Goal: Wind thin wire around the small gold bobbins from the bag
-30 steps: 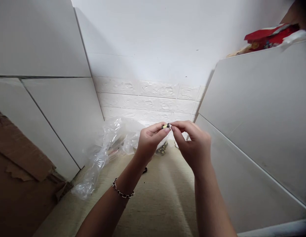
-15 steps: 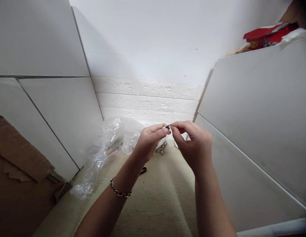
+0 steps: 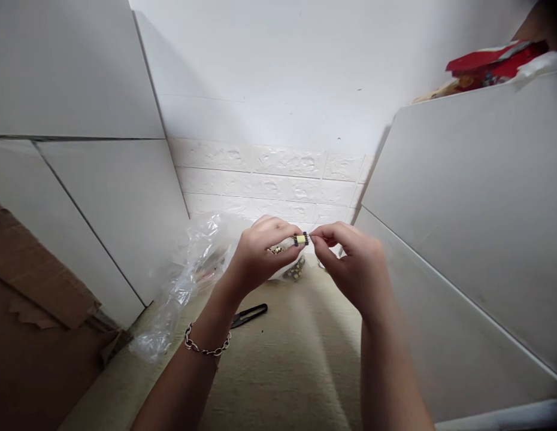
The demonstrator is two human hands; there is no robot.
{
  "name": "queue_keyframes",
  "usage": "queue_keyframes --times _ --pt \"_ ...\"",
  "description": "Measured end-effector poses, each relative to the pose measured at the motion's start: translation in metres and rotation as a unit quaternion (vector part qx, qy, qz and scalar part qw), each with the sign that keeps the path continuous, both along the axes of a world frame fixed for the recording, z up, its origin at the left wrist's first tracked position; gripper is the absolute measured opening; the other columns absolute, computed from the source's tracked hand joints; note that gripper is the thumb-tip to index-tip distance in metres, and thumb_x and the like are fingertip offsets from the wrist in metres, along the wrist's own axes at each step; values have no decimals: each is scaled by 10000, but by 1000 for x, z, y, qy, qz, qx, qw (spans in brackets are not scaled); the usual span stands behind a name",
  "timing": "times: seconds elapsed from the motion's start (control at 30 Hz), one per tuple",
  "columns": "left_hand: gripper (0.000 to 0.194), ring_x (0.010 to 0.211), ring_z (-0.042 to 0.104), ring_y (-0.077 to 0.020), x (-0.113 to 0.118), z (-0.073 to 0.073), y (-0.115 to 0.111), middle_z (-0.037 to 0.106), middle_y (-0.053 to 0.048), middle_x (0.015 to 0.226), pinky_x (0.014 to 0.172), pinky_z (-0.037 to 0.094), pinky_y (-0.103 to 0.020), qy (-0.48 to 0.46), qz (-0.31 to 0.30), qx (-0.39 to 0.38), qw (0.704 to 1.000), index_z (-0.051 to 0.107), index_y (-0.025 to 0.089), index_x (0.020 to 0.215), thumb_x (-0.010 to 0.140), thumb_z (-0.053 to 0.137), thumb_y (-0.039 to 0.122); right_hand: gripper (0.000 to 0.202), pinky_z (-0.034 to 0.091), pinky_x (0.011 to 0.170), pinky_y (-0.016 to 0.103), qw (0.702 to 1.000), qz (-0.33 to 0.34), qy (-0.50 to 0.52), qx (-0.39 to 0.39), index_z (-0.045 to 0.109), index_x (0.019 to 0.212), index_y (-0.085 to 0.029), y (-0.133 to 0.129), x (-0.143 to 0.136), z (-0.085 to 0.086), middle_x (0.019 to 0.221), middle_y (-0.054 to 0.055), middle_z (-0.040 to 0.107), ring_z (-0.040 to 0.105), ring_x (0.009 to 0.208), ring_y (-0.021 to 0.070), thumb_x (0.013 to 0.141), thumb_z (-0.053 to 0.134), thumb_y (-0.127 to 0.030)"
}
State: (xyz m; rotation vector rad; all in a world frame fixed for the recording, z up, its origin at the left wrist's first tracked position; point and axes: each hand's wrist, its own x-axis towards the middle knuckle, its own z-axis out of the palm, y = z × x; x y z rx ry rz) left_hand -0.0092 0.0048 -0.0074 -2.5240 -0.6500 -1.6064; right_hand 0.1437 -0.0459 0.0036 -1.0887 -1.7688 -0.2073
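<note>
Shifted leftward and opened out since the earlier frame: left hand (image 3: 263, 244), with the small yellow-and-black component (image 3: 300, 239) now in plain sight, and more of a black tool (image 3: 250, 315) uncovered beside the forearm. Held up above the desk (image 3: 305, 365), level with the lower edge of the brick-patterned wall (image 3: 282, 187). Pinched by the left hand between forefinger above and thumb below, with a wide gap behind the two tips. Right hand (image 3: 357, 257) bent inward at the wrist, thumb and forefinger drawn close at the component's right end; too small to tell whether gripping anything there. Both forearms angled up from the lower edge, converging. Round the left wrist, a linked metal bracelet (image 3: 208, 347).

On the component, a smooth, squarish yellow middle between black ends, with thin pins at the right. Beyond the left hand, similar little pieces (image 3: 295, 270) heaped in clear plastic. Farther left, a crumpled, glossy transparent bag (image 3: 182, 290). Underneath, pale, finely streaked desk; at lower left, torn brown cardboard (image 3: 40, 275).
</note>
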Motion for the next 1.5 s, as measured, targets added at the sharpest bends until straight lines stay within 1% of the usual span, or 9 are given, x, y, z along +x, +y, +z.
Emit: queue_keyframes --times 0.17,0.43,0.53,0.7,1.0,1.13,1.2,1.4,1.5 --pt "43 690 509 -118 3 -5 2 606 8 699 693 385 -262 12 94 90 991 586 196 742 725 549 184 95 381 537 188 999 -28 -5 16 565 699 -213 4 -2 -4 661 -37 593 525 606 77 748 501 -162" --pt "30 660 495 -136 8 -10 3 601 15 657 688 331 -306 -15 185 181 966 570 211 740 716 557 199 72 374 546 199 998 -60 -8 29 547 717 -214 3 -8 -5 670 -41 584 522 601 76 755 494 -186" --pt "20 660 507 -131 10 -10 1 598 20 653 695 327 -308 -44 190 180 964 567 210 735 720 554 208 75 376 545 202 997 -62 -7 35 536 713 -212 1 -11 -5 668 -36 580 522 603 81 761 483 -189" --pt "20 639 509 -121 14 -10 -3 594 25 647 672 336 -299 -91 172 151 969 546 210 704 712 562 199 83 372 552 195 997 -67 -7 46 521 709 -210 -5 -14 -3 666 -39 577 514 615 77 772 474 -186" --pt "72 664 521 -138 14 -13 -3 596 13 664 787 309 -346 -67 219 220 948 552 215 791 719 550 208 120 344 541 223 992 -104 -43 65 517 700 -203 -4 -15 -5 660 -19 569 497 594 93 787 436 -198" --pt "91 678 512 -140 10 -10 -1 607 12 685 752 326 -323 -17 197 231 953 552 200 801 712 569 200 122 334 543 223 990 -104 -62 67 509 697 -205 -1 -12 -5 663 -18 558 486 599 98 786 429 -182" --pt "85 688 500 -140 7 -8 0 609 12 693 721 338 -306 9 175 220 960 554 198 794 711 575 196 123 329 542 219 990 -103 -70 66 507 692 -205 0 -10 -6 656 -21 549 471 592 95 786 433 -178" --pt "27 685 493 -120 3 -5 1 596 9 690 704 363 -274 22 103 123 987 572 192 743 736 546 189 115 339 555 202 992 -81 -83 49 516 709 -203 3 -7 -6 657 -30 543 468 594 80 794 443 -179" --pt "37 664 502 -104 3 -2 1 592 14 675 685 385 -245 4 39 56 998 584 183 715 714 554 161 106 349 552 191 995 -62 -74 37 520 718 -207 2 -6 -5 660 -35 545 475 590 73 792 455 -169"
